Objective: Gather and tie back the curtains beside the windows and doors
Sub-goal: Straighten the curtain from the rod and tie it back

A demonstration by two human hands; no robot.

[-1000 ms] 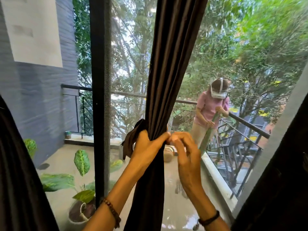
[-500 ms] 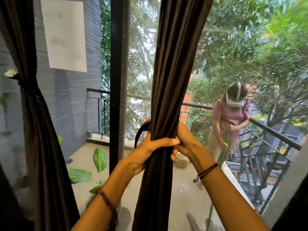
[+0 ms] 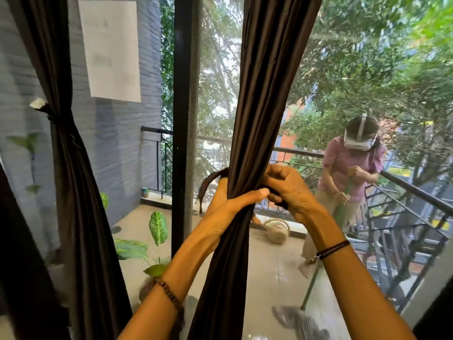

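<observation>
A dark brown curtain [image 3: 264, 99] hangs gathered into a narrow bunch in front of the glass. My left hand [image 3: 228, 207] is wrapped around the bunch at mid height, thumb across its front. My right hand [image 3: 291, 192] sits just to the right, fingers pinched on one end of a dark tie-back strap [image 3: 210, 180]. The strap loops out behind the curtain to the left. At far left, a second dark curtain [image 3: 71, 168] hangs tied, with a white-tipped knot at its side.
A black door frame post [image 3: 181, 119] stands left of the bunched curtain. Beyond the glass lie a balcony with potted leafy plants [image 3: 157, 229], a watering can [image 3: 277, 231], a metal railing [image 3: 416, 192] and a person in a pink shirt sweeping.
The view has shifted right and slightly closer. My right hand has moved from behind the curtain to its right side, pinching the strap end. My left hand keeps its grip on the bunch.
</observation>
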